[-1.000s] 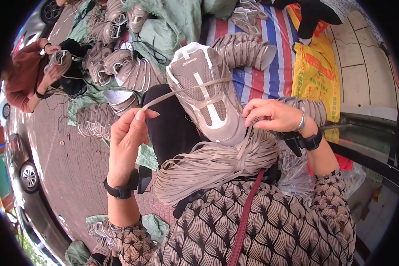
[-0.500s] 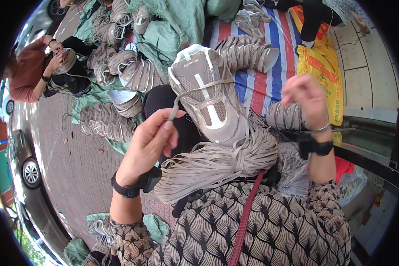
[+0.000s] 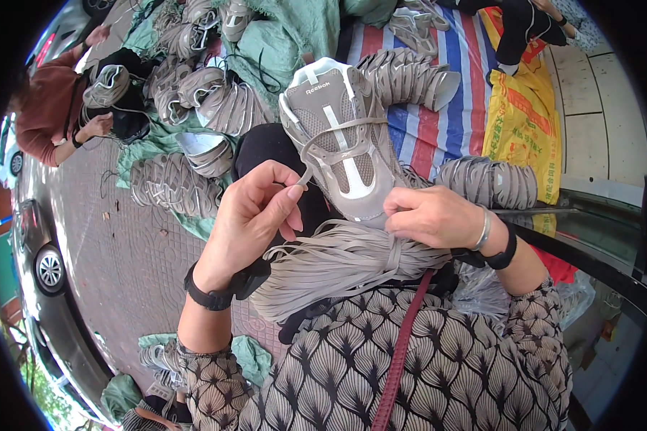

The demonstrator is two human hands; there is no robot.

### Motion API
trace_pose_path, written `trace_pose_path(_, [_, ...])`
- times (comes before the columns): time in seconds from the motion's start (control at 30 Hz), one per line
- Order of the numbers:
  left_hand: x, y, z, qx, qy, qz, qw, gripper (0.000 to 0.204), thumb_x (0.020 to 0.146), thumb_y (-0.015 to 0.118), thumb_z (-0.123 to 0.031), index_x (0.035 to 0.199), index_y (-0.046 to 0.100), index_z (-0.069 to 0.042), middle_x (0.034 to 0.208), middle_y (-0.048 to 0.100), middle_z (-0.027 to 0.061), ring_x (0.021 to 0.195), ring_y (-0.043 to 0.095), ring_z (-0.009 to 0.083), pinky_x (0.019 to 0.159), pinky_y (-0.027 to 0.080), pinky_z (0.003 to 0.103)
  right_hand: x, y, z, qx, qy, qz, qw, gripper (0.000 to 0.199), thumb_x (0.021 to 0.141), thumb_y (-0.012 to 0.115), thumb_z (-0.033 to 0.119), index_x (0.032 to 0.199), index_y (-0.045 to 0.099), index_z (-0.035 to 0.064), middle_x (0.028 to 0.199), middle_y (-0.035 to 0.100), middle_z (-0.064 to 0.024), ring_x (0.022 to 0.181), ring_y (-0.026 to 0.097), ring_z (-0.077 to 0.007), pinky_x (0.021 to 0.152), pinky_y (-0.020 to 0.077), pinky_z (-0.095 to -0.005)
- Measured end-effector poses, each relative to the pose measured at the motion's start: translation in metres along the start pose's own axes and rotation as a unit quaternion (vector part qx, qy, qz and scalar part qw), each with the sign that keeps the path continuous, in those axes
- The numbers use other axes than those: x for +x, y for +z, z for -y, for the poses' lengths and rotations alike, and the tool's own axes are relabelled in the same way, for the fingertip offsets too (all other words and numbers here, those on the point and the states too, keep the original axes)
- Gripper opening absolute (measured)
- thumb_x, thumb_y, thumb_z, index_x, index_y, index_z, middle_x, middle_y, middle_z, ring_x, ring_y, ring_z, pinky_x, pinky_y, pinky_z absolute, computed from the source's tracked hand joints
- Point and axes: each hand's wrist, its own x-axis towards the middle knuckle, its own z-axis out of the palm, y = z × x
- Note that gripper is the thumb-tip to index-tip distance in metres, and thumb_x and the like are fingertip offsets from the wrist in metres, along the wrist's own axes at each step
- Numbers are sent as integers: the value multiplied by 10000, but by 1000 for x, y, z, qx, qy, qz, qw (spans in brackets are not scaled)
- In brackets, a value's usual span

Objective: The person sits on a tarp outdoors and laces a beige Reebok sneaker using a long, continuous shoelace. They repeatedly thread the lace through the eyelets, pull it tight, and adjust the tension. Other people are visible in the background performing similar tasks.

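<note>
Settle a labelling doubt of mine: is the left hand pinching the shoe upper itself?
No, the left hand pinches the lace that leads off the side of the shoe upper.

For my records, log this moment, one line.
left hand: pinching flat beige lace; right hand: by toe of taupe-white mesh shoe; bundled beige laces: near toe

The left hand [image 3: 255, 215] has room to swing out left, over the brick paving [image 3: 140, 276]. Just ahead of it is a black trouser leg [image 3: 262, 154]. Between it and the right hand [image 3: 435, 215], the gap is tight — the sneaker upper [image 3: 356, 172] pokes in from ahead, and the fat lace bundle [image 3: 323, 273] sits on the near side. Ahead of the right hand, a stack of uppers [image 3: 489, 181] gets in the way.
</note>
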Motion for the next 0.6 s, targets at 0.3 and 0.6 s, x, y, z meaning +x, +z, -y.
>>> trace_pose_path(0.3, [-1,7,1,13,29,41,999,186,1034,480,-124,1157,549,-3,880,683,53,648,624,66,558,510,182,-103,-185,-87,-431,278,-304,803,264,918,526,32,1166,606,-11,1176,649,-156,1106,615,-276,971,469,-331])
trace_pose_path(0.6, [9,50,-11,303,229,-12,925,236,832,769,-130,831,548,-46,618,592,21,551,636,116,495,481,279,51,-15,19,462,125,-78,874,183,948,645,141,1075,579,27,1003,634,-21,839,586,-57,759,495,-240])
